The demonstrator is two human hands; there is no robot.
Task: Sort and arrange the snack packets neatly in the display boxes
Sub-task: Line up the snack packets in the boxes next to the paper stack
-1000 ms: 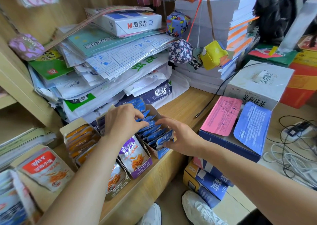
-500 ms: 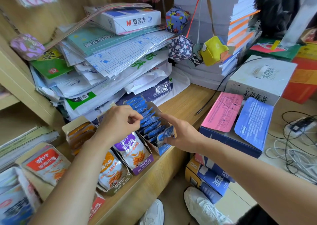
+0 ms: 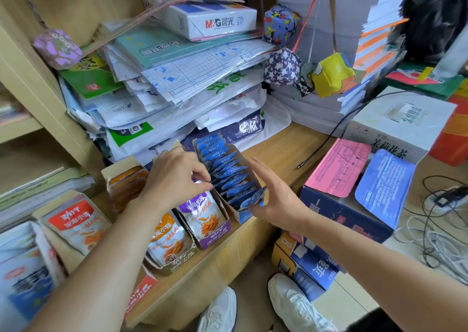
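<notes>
**Snack packets lined up in the blue box, hands on both sides**

Snack packets (image 3: 222,172) in blue wrappers stand on edge in a tilted row inside the blue display box (image 3: 241,217), at the front edge of the wooden table (image 3: 276,146). The left hand (image 3: 172,177) is at the row's left edge with its fingers (image 3: 200,177) curled and thumb meeting forefinger. I cannot tell whether they pinch a packet. The right hand (image 3: 276,200) lies along the box's right side, fingers (image 3: 260,173) straight and spread, holding nothing. A purple packet (image 3: 202,217) stands in the neighbouring box.
</notes>
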